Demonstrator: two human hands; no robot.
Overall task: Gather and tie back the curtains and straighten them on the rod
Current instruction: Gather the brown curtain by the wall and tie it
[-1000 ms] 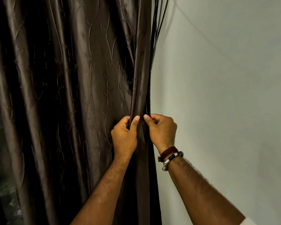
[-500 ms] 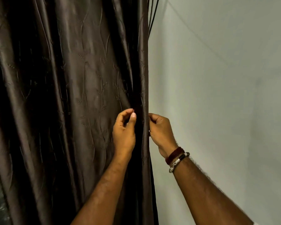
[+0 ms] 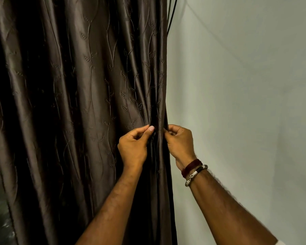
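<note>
— Where's the curtain now?

— Hanging against the wall, with its right edge running down just beside the bare plaster. Both hands are at that edge, about mid-height.

— What are the fingers doing?

— The left hand has thumb and forefinger closed narrow, pinching a fold just inside the edge. The right hand is curled round the hem from the wall side. They sit close, with one slim pleat standing between them.

— Anything different from a second ago?

— Yes. A second ago the thumbs nearly met over a single tight fold. Half a second ago the left hand had loosened and opened a little. Now it has clamped again on fresh cloth, and more folds are drawn in toward the grip: you can see creases fanning up from the pinch.

— So he's gathering?

— I'd judge so, pleat by pleat from the right edge. It's early, though; most of the curtain to the left hangs spread and loose.

— Any tie-back?

— There are dark cords hanging at the top right edge, between cloth and wall. Whether they're the tie, I can't tell. The rod is out of sight.

— And on his wrist?

— The bracelets on the right one, clear of the fabric.
</note>
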